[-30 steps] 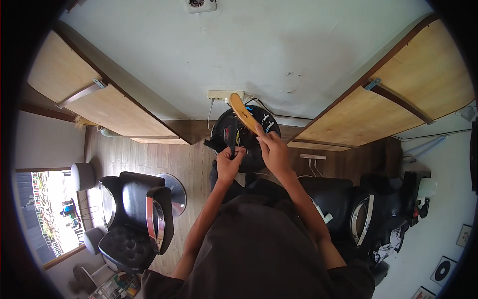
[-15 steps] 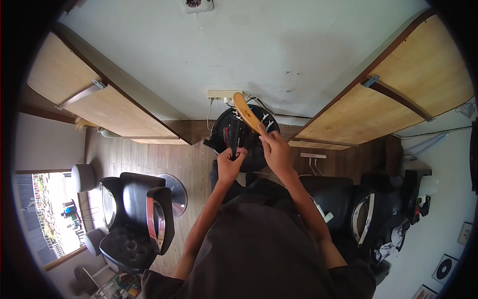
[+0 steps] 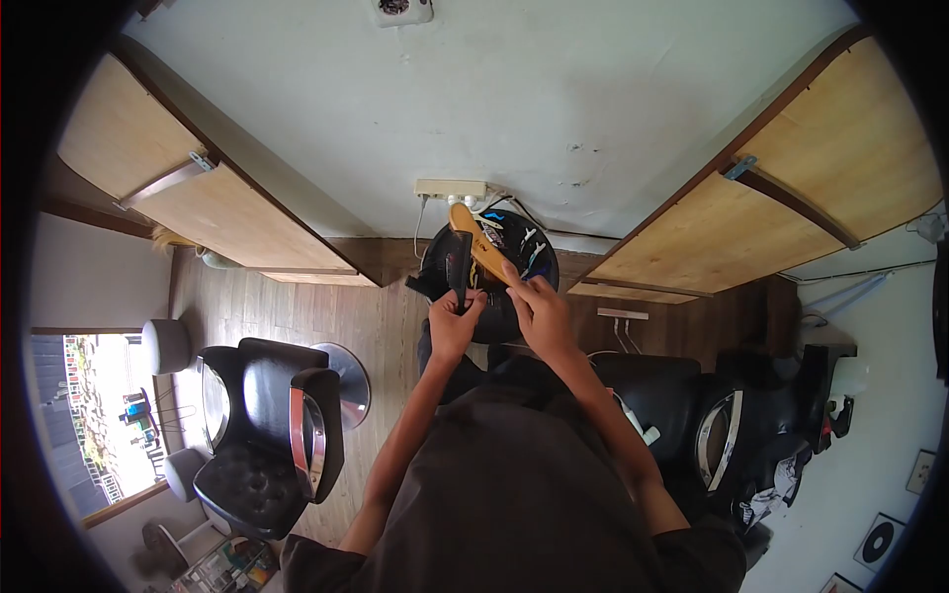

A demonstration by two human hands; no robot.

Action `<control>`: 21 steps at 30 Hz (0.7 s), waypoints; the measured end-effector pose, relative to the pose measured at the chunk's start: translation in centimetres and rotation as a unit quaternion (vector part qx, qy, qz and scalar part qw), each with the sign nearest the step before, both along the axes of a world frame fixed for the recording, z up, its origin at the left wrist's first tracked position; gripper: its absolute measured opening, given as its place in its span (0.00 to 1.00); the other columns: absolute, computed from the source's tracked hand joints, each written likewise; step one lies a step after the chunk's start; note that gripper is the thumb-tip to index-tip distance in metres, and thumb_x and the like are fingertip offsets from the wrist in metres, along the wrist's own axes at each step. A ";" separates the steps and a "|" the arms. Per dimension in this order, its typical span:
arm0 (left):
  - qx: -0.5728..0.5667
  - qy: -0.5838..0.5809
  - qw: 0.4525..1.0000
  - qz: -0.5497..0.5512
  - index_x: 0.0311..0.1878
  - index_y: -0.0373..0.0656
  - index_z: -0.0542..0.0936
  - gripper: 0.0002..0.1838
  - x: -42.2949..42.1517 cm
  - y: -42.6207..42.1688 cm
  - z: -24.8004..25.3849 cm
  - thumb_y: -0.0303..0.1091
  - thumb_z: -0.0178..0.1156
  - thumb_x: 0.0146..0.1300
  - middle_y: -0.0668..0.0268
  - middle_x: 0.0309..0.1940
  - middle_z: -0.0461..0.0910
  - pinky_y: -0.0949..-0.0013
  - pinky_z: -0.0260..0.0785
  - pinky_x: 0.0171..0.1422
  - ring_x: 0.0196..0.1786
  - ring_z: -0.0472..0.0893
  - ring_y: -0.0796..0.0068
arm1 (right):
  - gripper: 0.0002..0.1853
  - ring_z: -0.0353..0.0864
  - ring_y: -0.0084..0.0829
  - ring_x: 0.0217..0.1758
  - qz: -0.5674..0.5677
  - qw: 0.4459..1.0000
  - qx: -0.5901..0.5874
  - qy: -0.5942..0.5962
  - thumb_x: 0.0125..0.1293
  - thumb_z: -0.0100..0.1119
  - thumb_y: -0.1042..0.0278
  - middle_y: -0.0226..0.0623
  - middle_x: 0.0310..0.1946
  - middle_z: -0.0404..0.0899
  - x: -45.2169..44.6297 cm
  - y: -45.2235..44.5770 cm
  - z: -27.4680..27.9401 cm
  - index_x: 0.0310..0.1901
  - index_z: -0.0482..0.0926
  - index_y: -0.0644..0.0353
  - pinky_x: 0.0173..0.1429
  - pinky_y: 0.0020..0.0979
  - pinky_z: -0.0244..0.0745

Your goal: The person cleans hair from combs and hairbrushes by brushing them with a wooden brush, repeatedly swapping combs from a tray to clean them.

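My right hand point(image 3: 544, 314) is closed on the handle of a curved, yellow-brown wooden brush point(image 3: 479, 249) with dark lettering; its bristles are hidden. In my left hand point(image 3: 454, 324), pinched between thumb and fingers, a long black comb-like piece point(image 3: 458, 269) stands up, its teeth not clear. The brush's far end meets or overlaps the top of the black piece; I cannot tell if they touch. Both hands are over a round black tray point(image 3: 546, 282) with several clips point(image 3: 534, 238) around its edge.
A cream power strip point(image 3: 450, 188) with plugged-in cords is on the wall behind the tray. Wooden panels point(image 3: 227, 212) slant in on both sides. A black salon chair point(image 3: 267, 435) stands at left; another black seat point(image 3: 652, 390) is close by my right arm.
My right hand has brought the wooden brush left and lower, its far end now by the top of the black comb-like piece. My left hand has barely moved.
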State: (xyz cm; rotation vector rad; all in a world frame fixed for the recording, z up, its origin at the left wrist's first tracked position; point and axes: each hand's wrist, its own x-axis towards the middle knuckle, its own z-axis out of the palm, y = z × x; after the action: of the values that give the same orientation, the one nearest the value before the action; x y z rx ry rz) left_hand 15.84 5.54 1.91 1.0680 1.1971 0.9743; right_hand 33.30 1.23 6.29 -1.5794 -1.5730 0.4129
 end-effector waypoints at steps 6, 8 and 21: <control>-0.010 0.028 0.999 -0.023 0.42 0.38 0.86 0.05 -0.2 -0.7 0.4 0.28 0.70 0.72 0.79 0.24 0.78 0.79 0.59 0.29 0.25 0.70 0.92 | 0.28 0.79 0.44 0.29 -0.017 1.000 -0.011 -0.021 0.74 0.65 0.72 0.42 0.31 0.75 1.5 1.9 -0.5 0.74 0.78 0.42 0.36 0.39 0.77; -0.010 0.028 0.999 -0.027 0.42 0.38 0.86 0.04 -0.3 -0.8 0.8 0.29 0.70 0.72 0.79 0.23 0.77 0.79 0.58 0.29 0.25 0.69 0.92 | 0.27 0.79 0.36 0.27 -0.042 0.999 0.013 -0.016 0.74 0.67 0.69 0.40 0.28 0.73 2.1 2.5 -1.0 0.73 0.78 0.51 0.35 0.37 0.76; -0.165 -0.182 0.969 0.029 0.36 0.47 0.81 0.07 0.0 -1.9 3.2 0.31 0.65 0.75 0.79 0.19 0.67 0.75 0.51 0.27 0.21 0.63 0.88 | 0.28 0.56 0.09 0.17 0.046 0.770 -0.173 0.613 0.75 0.69 0.66 0.19 0.24 0.72 2.1 2.1 -1.9 0.73 0.74 0.61 0.21 0.19 0.52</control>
State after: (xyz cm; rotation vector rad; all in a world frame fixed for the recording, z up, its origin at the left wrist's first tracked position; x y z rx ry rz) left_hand 15.82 3.67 5.12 0.5638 1.0421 0.9275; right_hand 35.41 3.34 4.40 -0.9964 -0.5235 1.4913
